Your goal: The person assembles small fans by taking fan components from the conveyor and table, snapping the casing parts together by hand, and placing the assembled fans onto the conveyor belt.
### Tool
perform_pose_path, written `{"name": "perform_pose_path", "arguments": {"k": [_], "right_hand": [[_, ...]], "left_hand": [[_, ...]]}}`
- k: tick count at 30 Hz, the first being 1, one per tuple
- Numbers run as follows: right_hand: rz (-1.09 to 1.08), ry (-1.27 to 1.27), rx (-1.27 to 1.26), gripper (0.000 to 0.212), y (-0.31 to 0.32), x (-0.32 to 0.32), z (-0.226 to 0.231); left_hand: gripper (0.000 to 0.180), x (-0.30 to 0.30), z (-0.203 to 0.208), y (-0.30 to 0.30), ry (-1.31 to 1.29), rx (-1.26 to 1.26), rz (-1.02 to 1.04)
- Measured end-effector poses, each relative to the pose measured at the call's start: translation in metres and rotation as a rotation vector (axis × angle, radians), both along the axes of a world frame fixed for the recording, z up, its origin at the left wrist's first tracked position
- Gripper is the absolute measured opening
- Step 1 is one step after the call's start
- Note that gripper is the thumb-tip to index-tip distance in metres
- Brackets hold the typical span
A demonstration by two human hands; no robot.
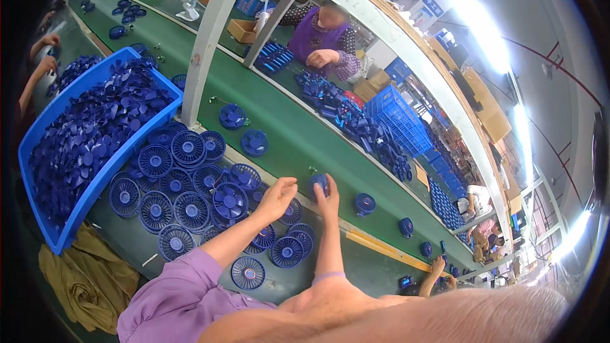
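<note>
Over the near edge of the green conveyor belt (pixel 289 127), my right hand (pixel 327 200) grips a small dark-blue fan part (pixel 319 183), partly hidden by my fingers. Just left of it, my left hand (pixel 279 197) is closed with its fingertips pinched together, and whatever they hold, if anything, is too small to make out. Beneath my left forearm lie many round blue fan grilles (pixel 192 209), stacked and overlapping on the work surface. One of them, a grille with blades in it (pixel 230 201), rests close to my left wrist.
A blue bin (pixel 70 228) full of loose blue fan blades stands at left, beside brown cloth (pixel 89 279). Fan units (pixel 365 204) sit along the belt. A white frame post (pixel 206 44) rises ahead. Across the belt, a person in purple (pixel 321 38) works near blue crates (pixel 397 117).
</note>
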State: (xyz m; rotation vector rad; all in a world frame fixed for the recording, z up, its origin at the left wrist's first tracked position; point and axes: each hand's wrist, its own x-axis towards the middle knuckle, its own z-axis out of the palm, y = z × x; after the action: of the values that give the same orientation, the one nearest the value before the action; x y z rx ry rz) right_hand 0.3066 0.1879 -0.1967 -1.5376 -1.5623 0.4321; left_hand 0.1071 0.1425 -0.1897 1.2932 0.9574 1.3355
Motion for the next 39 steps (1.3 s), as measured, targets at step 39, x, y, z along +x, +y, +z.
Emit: {"name": "perform_pose_path", "arguments": {"k": [39], "right_hand": [[-0.204,-0.526,0.235,0.055,-0.042,0.019,-0.012]], "left_hand": [[0.037,0.018,-0.009,-0.024,0.269,0.272,-0.047]]}}
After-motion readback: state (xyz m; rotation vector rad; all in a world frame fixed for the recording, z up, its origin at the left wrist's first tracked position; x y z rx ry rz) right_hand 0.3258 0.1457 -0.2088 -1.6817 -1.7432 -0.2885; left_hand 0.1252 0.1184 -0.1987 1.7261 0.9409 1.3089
